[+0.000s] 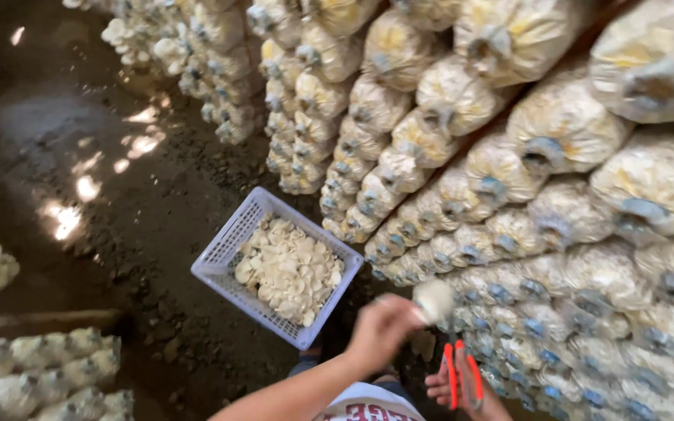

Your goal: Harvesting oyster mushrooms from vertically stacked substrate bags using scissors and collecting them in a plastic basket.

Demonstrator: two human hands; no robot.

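The left hand is raised in front of the wall of stacked grow bags, its fingers closed round a pale mushroom that sticks out past the knuckles toward the bags. It is motion-blurred, so how tight the grip is can't be made out. The mushroom sits just above and to the left of the right hand, which is lower, close to the person's body, and wrapped about a pair of red-handled scissors; the handles run roughly upright, the blades pointing up toward the mushroom, though whether they are parted I cannot tell.

The white plastic basket stands on the dirt floor to the left of both hands, set at a slant with one corner toward the bags and already holding a layer of picked mushrooms. Its near right corner lies just left of the left hand, so that hand is clearly the closer of the two; the basket's long axis runs from upper left down to lower right.

The bags close in tightly on the right. The open room is leftward, over the basket and the dark floor beyond, with more bags along the floor's lower left edge.
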